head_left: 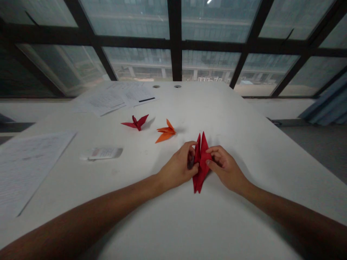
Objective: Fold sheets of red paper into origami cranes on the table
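Observation:
A red folded origami paper (202,164) is held between my two hands, just above or on the white table (217,224); I cannot tell if it touches. Two narrow points stick up at its far end, and two more point toward me. My left hand (181,162) pinches its left edge with thumb and fingers. On the right edge, my right hand (226,166) grips it with thumb and index finger. Beyond my left hand lies an orange folded paper piece (166,132) with pointed flaps. Farther left stands a red origami crane (137,123) with spread wings.
A small packet with printing (105,153) lies left of my left forearm. A printed sheet (35,162) covers the table's left side, and several overlapping papers (114,96) lie at the back left. Two round holes pierce the far edge, before dark-framed windows (176,43).

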Action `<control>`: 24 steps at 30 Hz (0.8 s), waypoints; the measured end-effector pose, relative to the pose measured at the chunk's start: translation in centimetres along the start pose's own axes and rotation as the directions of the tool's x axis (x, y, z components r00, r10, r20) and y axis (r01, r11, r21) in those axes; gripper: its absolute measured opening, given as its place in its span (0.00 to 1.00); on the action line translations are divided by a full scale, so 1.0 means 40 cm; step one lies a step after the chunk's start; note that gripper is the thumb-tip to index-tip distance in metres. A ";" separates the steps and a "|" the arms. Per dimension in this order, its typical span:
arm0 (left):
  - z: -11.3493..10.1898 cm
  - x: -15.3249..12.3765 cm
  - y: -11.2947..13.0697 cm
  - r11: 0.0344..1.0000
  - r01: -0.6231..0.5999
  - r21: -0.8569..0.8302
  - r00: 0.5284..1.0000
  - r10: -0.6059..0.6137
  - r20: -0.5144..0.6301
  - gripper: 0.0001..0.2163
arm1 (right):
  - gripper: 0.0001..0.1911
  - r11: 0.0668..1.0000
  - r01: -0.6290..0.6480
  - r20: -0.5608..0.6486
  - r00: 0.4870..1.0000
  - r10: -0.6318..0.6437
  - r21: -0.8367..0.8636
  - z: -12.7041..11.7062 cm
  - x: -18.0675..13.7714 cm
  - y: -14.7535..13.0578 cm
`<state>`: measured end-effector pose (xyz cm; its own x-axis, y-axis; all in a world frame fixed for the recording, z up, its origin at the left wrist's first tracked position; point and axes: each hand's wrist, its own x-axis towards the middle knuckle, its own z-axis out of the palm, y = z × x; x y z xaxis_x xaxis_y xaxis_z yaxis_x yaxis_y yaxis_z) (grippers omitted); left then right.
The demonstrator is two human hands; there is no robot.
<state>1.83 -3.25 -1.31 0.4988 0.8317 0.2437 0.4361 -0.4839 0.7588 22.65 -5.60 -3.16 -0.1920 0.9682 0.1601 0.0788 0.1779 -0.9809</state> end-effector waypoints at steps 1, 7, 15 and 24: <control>-0.001 0.000 0.001 1.000 -0.008 -0.002 1.000 0.008 0.017 0.28 | 0.10 1.000 0.000 0.003 1.000 0.000 0.004 0.000 0.001 0.001; -0.012 0.006 0.005 0.992 -0.113 0.059 0.993 0.110 0.043 0.23 | 0.10 0.999 -0.004 0.021 1.000 0.003 0.042 -0.002 0.002 -0.003; -0.011 0.027 -0.031 0.982 0.022 -0.186 0.989 0.006 0.146 0.27 | 0.10 1.000 -0.018 0.007 1.000 0.018 0.013 -0.003 0.003 -0.004; -0.018 0.024 -0.026 0.996 -0.070 -0.059 0.991 0.076 0.109 0.31 | 0.09 0.993 -0.005 0.047 0.999 0.011 -0.117 -0.004 -0.001 -0.006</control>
<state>1.32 -1.76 -1.43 0.6089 0.7581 0.2334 0.3552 -0.5237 0.7743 22.81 -5.66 -2.91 -0.2369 0.9608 0.1440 0.1940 0.1920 -0.9620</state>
